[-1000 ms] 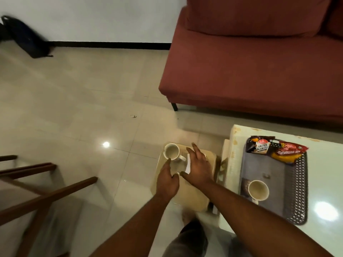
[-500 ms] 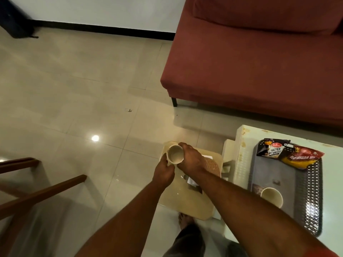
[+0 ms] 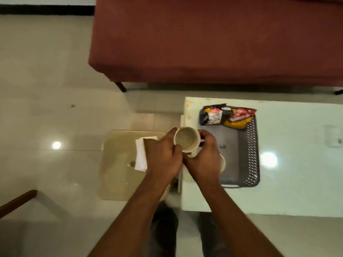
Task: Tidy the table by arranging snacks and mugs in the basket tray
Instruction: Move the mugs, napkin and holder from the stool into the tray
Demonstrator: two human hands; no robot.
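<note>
Both hands, left hand (image 3: 163, 160) and right hand (image 3: 204, 160), are wrapped round the mug (image 3: 187, 139), held up at the basket tray (image 3: 252, 145)'s 9 o'clock edge. Ceramic, I'd guess: stiff, breakable, slick, so hold the body. Snack packets (image 3: 228, 116) sit at 12.

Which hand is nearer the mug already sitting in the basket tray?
Right. The right hand overlaps that mug in the basket tray, covering most of it. The left hand is farther left, over the low stool.
</note>
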